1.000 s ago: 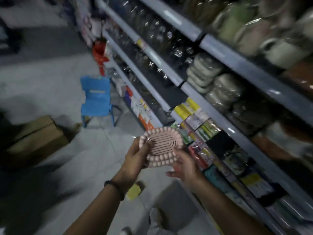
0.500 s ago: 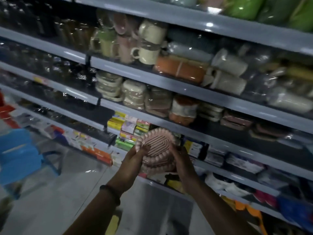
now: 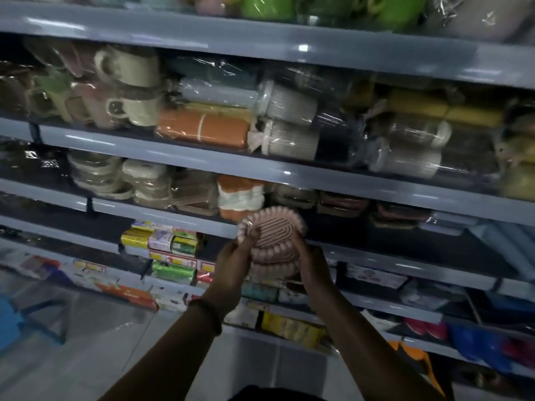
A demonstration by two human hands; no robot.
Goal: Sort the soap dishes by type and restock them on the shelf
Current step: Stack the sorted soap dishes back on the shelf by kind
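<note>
A small stack of pink oval soap dishes with beaded rims and slotted tops is held up in front of the grey shelf. My left hand grips the stack's left side, thumb on the top rim. Gripping the right side is my right hand. The stack hovers just below the shelf level where wrapped soap dishes and an orange and white pack are stored. A dark gap lies right behind the stack on that shelf.
Mugs and wrapped containers fill the upper shelves. Boxed soaps sit on the shelf to the left below. A blue chair stands on the floor at far left.
My view has swung from the aisle to face the shelves. Both hands have carried the pink stack up and to the right, close to the soap dish shelf.
</note>
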